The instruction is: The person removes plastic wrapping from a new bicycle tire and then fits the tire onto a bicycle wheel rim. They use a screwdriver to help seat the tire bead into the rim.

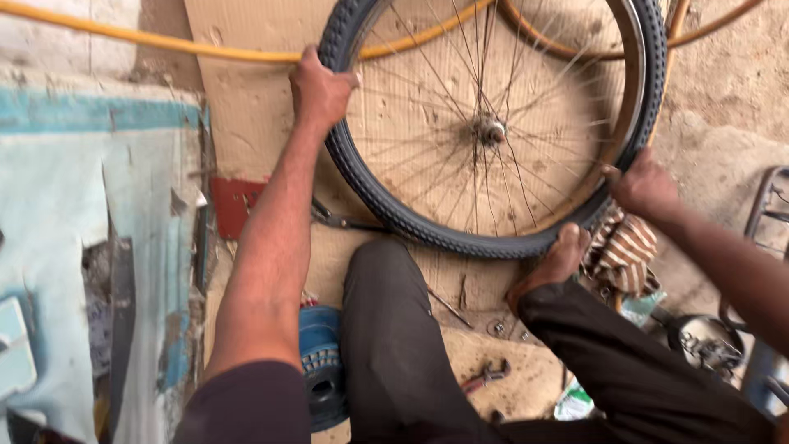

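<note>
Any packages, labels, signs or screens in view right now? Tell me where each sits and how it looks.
Cardboard sheet: flat, tan, lying under the wheel that the left hand and right hand grip.
Wrapper: crumpled, white and green, on the ground by the right leg.
No signs or screens show.

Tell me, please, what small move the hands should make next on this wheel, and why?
Probably press the tyre at the right hand in toward the rim. The left hand grips the tyre's far side, a foot braces the bottom, and the right fingers sit at the edge where tyre meets rim.
</note>
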